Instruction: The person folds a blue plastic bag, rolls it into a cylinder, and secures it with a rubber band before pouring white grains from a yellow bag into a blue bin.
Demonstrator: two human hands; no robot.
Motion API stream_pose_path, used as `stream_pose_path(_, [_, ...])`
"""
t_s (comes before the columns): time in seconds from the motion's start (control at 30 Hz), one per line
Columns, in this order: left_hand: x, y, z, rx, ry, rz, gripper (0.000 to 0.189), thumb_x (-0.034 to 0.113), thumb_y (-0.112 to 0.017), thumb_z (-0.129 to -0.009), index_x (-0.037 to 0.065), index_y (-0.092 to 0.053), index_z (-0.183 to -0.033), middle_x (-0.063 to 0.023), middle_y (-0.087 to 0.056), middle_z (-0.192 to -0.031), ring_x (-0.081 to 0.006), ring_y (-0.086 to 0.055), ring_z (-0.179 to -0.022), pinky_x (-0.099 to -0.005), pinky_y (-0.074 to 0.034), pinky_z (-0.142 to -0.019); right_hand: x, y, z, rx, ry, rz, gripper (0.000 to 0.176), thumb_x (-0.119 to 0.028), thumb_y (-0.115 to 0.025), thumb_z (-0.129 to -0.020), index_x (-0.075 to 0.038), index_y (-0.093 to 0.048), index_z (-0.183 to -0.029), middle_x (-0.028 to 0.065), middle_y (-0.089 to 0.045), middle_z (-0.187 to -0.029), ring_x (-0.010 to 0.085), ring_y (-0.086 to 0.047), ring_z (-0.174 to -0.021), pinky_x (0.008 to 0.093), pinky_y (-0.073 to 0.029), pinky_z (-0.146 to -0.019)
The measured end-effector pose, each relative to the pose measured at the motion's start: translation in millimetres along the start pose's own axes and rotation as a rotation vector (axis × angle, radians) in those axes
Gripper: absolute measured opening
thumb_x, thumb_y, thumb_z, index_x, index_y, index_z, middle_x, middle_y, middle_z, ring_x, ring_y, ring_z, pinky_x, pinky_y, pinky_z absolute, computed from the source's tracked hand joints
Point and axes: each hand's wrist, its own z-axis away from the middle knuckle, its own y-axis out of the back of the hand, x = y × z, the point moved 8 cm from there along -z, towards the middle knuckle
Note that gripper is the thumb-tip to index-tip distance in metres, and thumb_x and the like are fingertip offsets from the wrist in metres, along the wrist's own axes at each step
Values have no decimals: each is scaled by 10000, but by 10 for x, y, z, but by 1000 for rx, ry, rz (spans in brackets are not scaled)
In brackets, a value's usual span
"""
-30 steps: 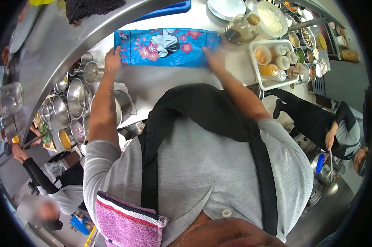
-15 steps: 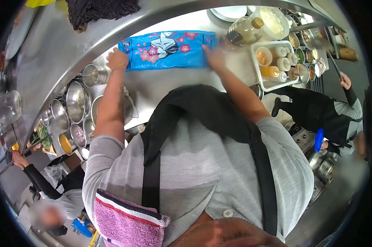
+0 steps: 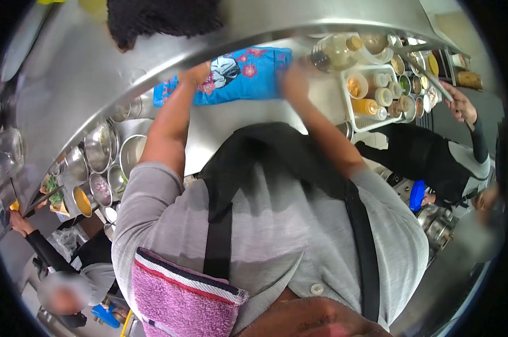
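A blue bag [image 3: 240, 90] printed with pink flowers and a black and white figure lies on the steel counter [image 3: 226, 121] in front of me. On its upper left part rests my left hand [image 3: 195, 74], partly behind the steel shelf edge, and its fingers are hard to make out. At the bag's right end is my right hand [image 3: 294, 81], smeared by motion, so its fingers cannot be read.
Right of the bag stand a glass jar [image 3: 335, 53] and a white basket [image 3: 352, 115] of sauce bottles. Metal bowls [image 3: 98, 147] stand at the left. A steel shelf [image 3: 254, 29] crosses above. One co-worker [image 3: 433, 160] is at the right, another [image 3: 91, 275] at the lower left.
My left hand has moved right, from the bag's left end onto its upper part. My right hand remains near the right end. The view has shifted, and the shelf edge now covers more.
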Motion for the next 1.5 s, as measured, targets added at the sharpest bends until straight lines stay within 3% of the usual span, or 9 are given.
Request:
stream_pose_path(0.1, [-59, -66, -15, -247, 142, -5, 591, 538, -658, -973, 69, -675, -1333, -214, -687, -1337, -426, -633, -1207, -567, -464, -1053, -761, 538, 172, 401, 653, 9, 734, -297, -769, -890, -7, -472, -1496, 276, -653, -1297, 457, -623, -1235, 545, -470, -1062])
stream_pose_path(0.3, [-61, -133, 36, -96, 135, 33, 566, 503, -590, -1001, 92, -647, -1387, -210, -645, -1408, -420, -584, -1289, -548, -423, -1115, -1625, 1088, -162, 463, 800, 129, 737, -493, -752, -873, -28, -608, -1427, 230, -664, -1347, 405, -601, -1299, 542, -428, -1127])
stream_pose_path(0.37, [-77, -158, 24, -92, 154, 43, 560, 491, -567, -1010, 100, -638, -1405, -209, -632, -1431, -418, -568, -1316, -542, -410, -1136, -1812, 898, -155, -215, 674, 165, 699, -553, -735, -884, -101, -642, -1409, 204, -664, -1386, 402, -581, -1351, 537, -425, -1149])
stream_pose_path(0.7, [-330, -646, 231, -212, 268, 125, 545, 433, -453, -1057, 139, -591, -1495, -203, -563, -1550, -408, -486, -1452, -510, -342, -1239, -428, -1342, -1369, -676, 528, 77, 693, -467, -936, -646, -40, -787, -1171, 212, -755, -1227, 387, -717, -1156, 482, -570, -989])
stream_pose_path(0.83, [-434, -591, 275, -459, 10, 533, 936, 621, -815, -793, 113, -536, -1528, -246, -653, -1406, -453, -612, -1309, -520, -495, -1087, -812, -814, -1048, -809, 495, 375, 665, -410, -959, -603, 17, -802, -1088, 220, -790, -1097, 403, -752, -1048, 466, -582, -954])
stream_pose_path(1.03, [-47, 1939, 251, -704, 15, 536, 1058, 516, -962, -578, 84, -558, -1455, -204, -621, -1418, -437, -582, -1336, -486, -506, -1085, -925, -632, -774, -963, 499, -192, 605, -305, -899, -683, -142, -746, -1245, 187, -767, -1100, 372, -735, -1031, 462, -575, -917])
stream_pose_path(1.2, [-527, 1235, 14, -784, 53, 276, 813, 292, -832, -666, 180, -649, -1450, -215, -747, -1242, -372, -699, -1205, -451, -556, -1027, -1698, 739, -518, 34, 1087, 171, 446, -230, -761, -860, -227, -674, -1298, 109, -732, -1036, 359, -714, -999, 488, -571, -875])
stream_pose_path(1.33, [-332, 2024, 205, -13, -38, -141, 519, 122, -593, -912, 195, -673, -1420, -157, -750, -1050, -301, -740, -990, -497, -573, -832, -1723, 1277, -122, 596, 1137, 313, 535, -219, -667, -909, -242, -630, -1443, 70, -676, -941, 298, -698, -995, 469, -543, -847])
stream_pose_path(1.5, [643, 1880, 1160, 206, 32, -424, 509, 166, -560, -960, 71, -613, -1457, -64, -635, -967, -232, -652, -820, -424, -470, -745, -874, 194, 200, 93, 1004, 592, 541, -172, -589, -947, -177, -612, -1487, 79, -681, -1025, 276, -662, -1113, 453, -497, -853])
